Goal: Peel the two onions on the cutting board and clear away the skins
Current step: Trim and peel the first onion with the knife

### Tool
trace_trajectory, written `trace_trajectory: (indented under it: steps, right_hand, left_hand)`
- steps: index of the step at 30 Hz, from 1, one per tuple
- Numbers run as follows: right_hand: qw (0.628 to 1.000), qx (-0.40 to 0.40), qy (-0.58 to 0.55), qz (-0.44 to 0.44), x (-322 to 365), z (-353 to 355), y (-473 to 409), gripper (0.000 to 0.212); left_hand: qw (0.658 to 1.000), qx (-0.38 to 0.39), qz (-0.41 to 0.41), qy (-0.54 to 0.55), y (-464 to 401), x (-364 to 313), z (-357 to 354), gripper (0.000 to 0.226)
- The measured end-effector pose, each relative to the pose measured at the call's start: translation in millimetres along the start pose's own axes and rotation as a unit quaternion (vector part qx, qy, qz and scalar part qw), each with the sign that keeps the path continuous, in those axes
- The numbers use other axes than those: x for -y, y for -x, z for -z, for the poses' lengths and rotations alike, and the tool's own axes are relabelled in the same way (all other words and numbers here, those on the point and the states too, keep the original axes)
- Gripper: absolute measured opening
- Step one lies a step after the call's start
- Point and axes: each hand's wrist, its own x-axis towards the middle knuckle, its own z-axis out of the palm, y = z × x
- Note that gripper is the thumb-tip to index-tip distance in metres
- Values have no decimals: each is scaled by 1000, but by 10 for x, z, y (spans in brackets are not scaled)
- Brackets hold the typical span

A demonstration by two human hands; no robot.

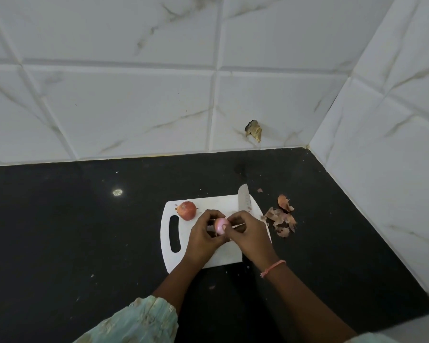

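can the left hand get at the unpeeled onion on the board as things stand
Probably yes, once free. The unpeeled onion sits in the open on the cutting board, just beyond the left hand, nothing between. But that hand now holds the peeled onion.

We see a white cutting board [216, 253] with a handle slot lying flat on the black tabletop [84, 231]. One onion [187, 210] sits on it, brown skin still on. The other onion [221, 225] is pink and looks mostly peeled, though partly hidden. Dry skins [281, 216] lie piled just right of the board.
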Motion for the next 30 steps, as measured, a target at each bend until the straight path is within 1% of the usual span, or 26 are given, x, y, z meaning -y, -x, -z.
trace_trajectory:
  steps: [3,6,9,12,17,24,30]
  right_hand:
    - [999,-26,-5,18,-1,-43,25,19]
    - [999,-27,-3,25,-5,-55,30,23]
    - [998,-32,26,41,-13,-63,28,26]
    - [997,-45,44,50,-28,-77,29,22]
    - [996,-57,44,47,-55,-78,10,9]
    - [998,-49,20,40,-27,-79,53,13]
    - [995,-52,63,63,6,-97,60,15]
  left_hand:
    - [1000,-9,-4,-9,3,7,0,42]
    - [1000,-9,-9,-7,-6,19,1,41]
    - [1000,-10,-9,-10,-3,22,-3,41]
    - [1000,-13,-3,-5,3,19,-6,41]
    - [1000,-12,4,3,1,19,4,43]
    - [1000,-10,8,-1,-2,7,-6,37]
    - [1000,-15,13,3,7,11,-4,37]
